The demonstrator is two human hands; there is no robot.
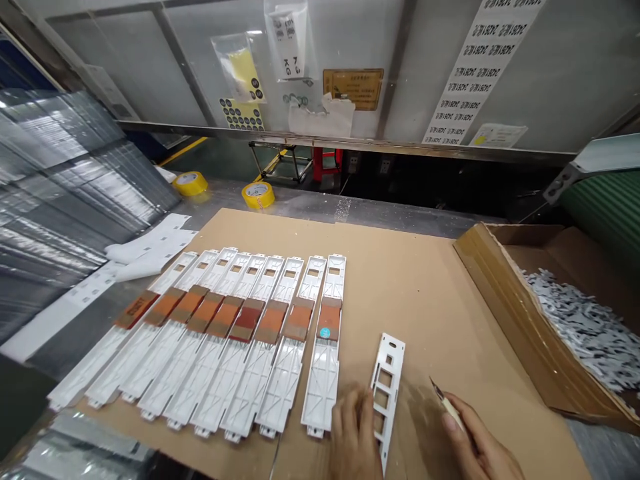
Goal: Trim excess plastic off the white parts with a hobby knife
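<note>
Cardboard (425,287) covers the worktop (320,203); left hand (354,433) presses flat, fingers together, on a white strip (387,387), while right hand (477,447) pinches a knife (447,402).

The white frame (386,393) and the row of long strips (235,340) look like matt moulded plastic, lying on a sheet of rough brown cardboard (430,293), while the tape rolls (258,195) appear glossy.
</note>
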